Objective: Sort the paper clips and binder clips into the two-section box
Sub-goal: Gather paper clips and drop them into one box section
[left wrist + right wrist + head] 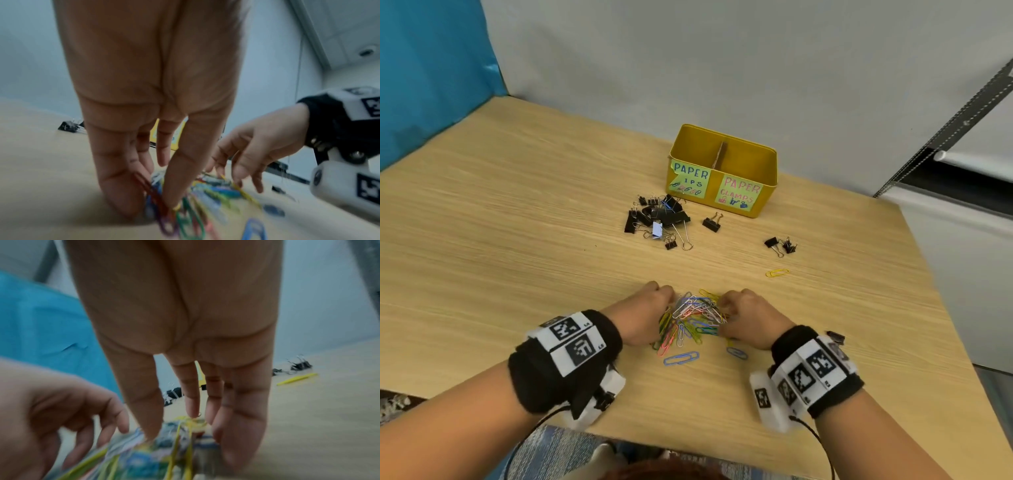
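A heap of coloured paper clips (695,313) lies near the table's front edge. My left hand (671,301) curls in from the heap's left and my right hand (722,308) from its right. In the left wrist view my left hand (152,199) pinches a bunch of paper clips (185,216) between thumb and fingers. In the blurred right wrist view my right hand (185,439) closes its thumb and fingers on the paper clips (144,456). The yellow two-section box (768,185) stands at the back, labelled PAPER CLIPS on the left and PAPER CLAMPS on the right. A pile of black binder clips (657,219) sits before it.
One binder clip (712,222) lies alone by the box, and two more binder clips (779,245) lie further right. A stray yellow paper clip (777,273) is below them. Loose blue paper clips (681,358) lie near the front. A blue panel (431,68) bounds the left.
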{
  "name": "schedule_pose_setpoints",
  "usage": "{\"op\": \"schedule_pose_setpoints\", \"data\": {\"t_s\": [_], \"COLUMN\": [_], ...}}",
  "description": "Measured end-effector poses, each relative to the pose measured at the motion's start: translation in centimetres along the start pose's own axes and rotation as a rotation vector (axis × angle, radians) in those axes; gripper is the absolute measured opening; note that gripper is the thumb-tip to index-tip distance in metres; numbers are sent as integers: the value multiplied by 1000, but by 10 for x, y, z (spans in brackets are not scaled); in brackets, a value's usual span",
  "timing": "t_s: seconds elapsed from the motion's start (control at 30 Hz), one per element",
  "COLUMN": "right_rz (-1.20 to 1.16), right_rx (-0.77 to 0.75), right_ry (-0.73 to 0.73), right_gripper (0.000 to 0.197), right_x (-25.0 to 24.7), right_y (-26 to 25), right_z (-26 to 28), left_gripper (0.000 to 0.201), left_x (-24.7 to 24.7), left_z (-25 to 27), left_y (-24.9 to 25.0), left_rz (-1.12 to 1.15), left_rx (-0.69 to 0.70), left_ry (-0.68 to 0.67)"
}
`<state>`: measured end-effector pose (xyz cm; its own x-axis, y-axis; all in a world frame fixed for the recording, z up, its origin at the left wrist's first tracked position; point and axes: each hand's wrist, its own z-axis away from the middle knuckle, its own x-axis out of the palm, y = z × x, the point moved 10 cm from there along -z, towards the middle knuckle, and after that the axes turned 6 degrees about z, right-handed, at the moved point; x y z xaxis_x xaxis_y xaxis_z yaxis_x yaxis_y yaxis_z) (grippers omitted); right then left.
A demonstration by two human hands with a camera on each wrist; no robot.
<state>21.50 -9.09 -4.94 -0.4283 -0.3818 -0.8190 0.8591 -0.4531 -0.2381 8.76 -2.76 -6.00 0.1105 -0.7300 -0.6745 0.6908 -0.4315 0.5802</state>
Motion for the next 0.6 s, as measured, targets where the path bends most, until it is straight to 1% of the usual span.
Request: {"op": "schedule_pose_setpoints", "data": {"t_s": [0.03, 0.1, 0.13, 0.17, 0.2, 0.27, 0.37, 0.43, 0.5, 0.53, 0.6], "right_rz": [-21, -18, 6, 34, 64, 120, 208, 163, 28, -16, -3], "right_rx": [26, 147, 214, 260, 273, 218, -7, -134, -163, -157, -119], "right_ry": [42, 145, 163, 148, 114, 77, 32, 35, 83, 95, 58], "right_gripper": [50, 52, 54, 53, 50, 46, 46, 44, 46, 54, 87], "right_x": [-11, -37, -44, -45, -42, -29, 0, 8, -3, -9, -7], "right_y": [6, 34, 51, 62, 65, 51, 2, -23, -28, -27, -22], "right_z": [-5, -14, -17, -19, -21, -21, -14, -5, 0, 0, -1], "left_gripper": [65, 73, 77, 79, 81, 85, 84, 83, 87, 91, 101], "left_x": [-4, -14, -16, -15, -14, -7, -1, -2, -5, -7, -6], "left_z": [-2, -4, -4, -5, -5, -5, -10, -10, -9, -7, -4], "left_y": [3, 4, 4, 5, 6, 10, 16, 18, 13, 9, 6], "left_rz": [15, 34, 25, 0, -28, -56, -35, -26, -41, -64, -130], "left_rx": [8, 7, 7, 8, 10, 21, 45, 49, 21, -7, -51], "left_ry": [13, 31, 23, 4, -17, -45, -44, -42, -31, -23, -5]}}
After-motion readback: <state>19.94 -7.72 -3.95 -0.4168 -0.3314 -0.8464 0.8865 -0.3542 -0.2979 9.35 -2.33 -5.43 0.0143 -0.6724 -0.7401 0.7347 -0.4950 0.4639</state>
